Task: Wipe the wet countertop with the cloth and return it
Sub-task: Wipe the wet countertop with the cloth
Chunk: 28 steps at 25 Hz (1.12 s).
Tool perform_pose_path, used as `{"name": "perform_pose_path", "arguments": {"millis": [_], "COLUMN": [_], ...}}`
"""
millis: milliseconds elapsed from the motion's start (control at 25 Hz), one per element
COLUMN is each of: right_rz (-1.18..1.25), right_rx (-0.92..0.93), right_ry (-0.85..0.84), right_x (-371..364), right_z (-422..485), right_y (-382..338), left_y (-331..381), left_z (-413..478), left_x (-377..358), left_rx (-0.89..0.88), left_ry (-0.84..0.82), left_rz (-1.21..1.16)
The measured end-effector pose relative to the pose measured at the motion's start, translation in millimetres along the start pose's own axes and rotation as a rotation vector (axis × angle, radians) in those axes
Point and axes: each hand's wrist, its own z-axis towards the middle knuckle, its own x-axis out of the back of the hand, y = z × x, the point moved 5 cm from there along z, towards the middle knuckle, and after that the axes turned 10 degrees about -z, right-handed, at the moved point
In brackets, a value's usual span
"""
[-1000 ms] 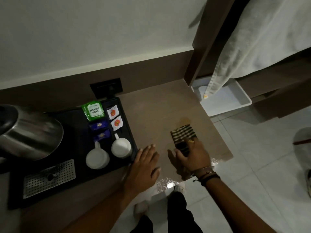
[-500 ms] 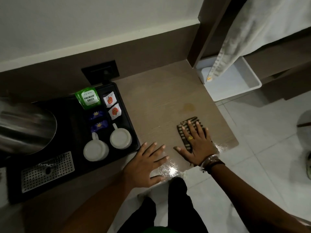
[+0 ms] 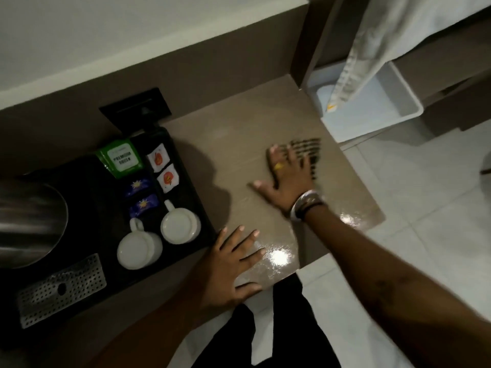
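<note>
A dark striped cloth (image 3: 308, 150) lies flat on the brown countertop (image 3: 239, 144), toward its far right. My right hand (image 3: 285, 176) presses down on it with fingers spread, covering most of the cloth; the image there is motion-blurred. My left hand (image 3: 231, 264) rests flat with fingers apart on the counter's near edge, holding nothing. Wet, shiny patches (image 3: 279, 257) glint along the front edge and near the right corner (image 3: 350, 217).
A black tray (image 3: 87, 179) at left carries two white cups (image 3: 159, 235), tea and sugar sachets (image 3: 121, 158), a steel kettle (image 3: 26, 221) and a perforated drip grid (image 3: 61, 288). A white towel (image 3: 385, 43) hangs over a white bin (image 3: 393, 110) at right. Tiled floor lies below the counter edge.
My right hand has slid the cloth away from the near edge toward the far right of the counter. My left hand stays planted by the tray.
</note>
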Motion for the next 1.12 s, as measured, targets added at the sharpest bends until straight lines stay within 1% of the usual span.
{"name": "perform_pose_path", "arguments": {"millis": [80,120,160,240,320,360,440,600,680,800,920,1000,1080,1120], "right_rz": [0.072,0.107,0.124,0.067,-0.054,-0.074,-0.089,-0.118,-0.123,-0.110,-0.110,-0.099,-0.064,-0.042], "right_rx": [0.143,0.221,0.260,0.202,0.087,0.047,0.026,0.219,0.289,0.228,0.131,0.026,-0.088,-0.118], "right_ry": [0.010,0.024,0.034,0.044,-0.023,-0.051,-0.048,0.010,-0.011,-0.052,-0.061,-0.069,-0.054,-0.041], "right_x": [-7.6,-12.9,-17.5,-23.3,-24.0,-23.5,-21.5,-10.4,-11.1,-24.3,-29.0,-21.2,-5.2,4.4], "right_z": [-52.3,-76.1,-94.9,-110.2,-95.9,-84.6,-60.4,-28.0,-27.6,-65.3,-101.8,-85.2,-36.5,-2.9], "right_y": [-26.2,-30.5,-23.9,1.2,17.0,17.0,10.9,0.0,-3.8,1.4,33.9,63.3,78.8,78.0], "left_y": [2.0,2.6,3.1,4.0,4.9,5.3,3.5,2.8,3.4,4.5,3.3,4.8,3.7,2.9], "left_z": [0.9,0.0,-0.3,-2.0,1.1,2.1,1.7,0.9,1.3,0.1,-0.7,-0.6,-0.8,-0.2], "left_x": [3.8,4.8,6.3,8.8,10.8,11.2,9.0,6.6,7.8,7.7,9.1,7.2,2.0,0.2], "left_rx": [0.002,0.010,0.014,0.020,0.025,0.024,0.019,0.025,0.034,0.025,0.021,0.032,0.028,0.016], "left_ry": [0.011,0.015,0.013,0.005,0.016,0.016,0.015,0.007,0.010,0.016,0.035,0.034,0.038,0.034], "left_rz": [-0.007,-0.020,-0.019,-0.004,0.007,-0.005,-0.014,-0.026,-0.031,-0.041,-0.018,0.005,0.007,0.012]}}
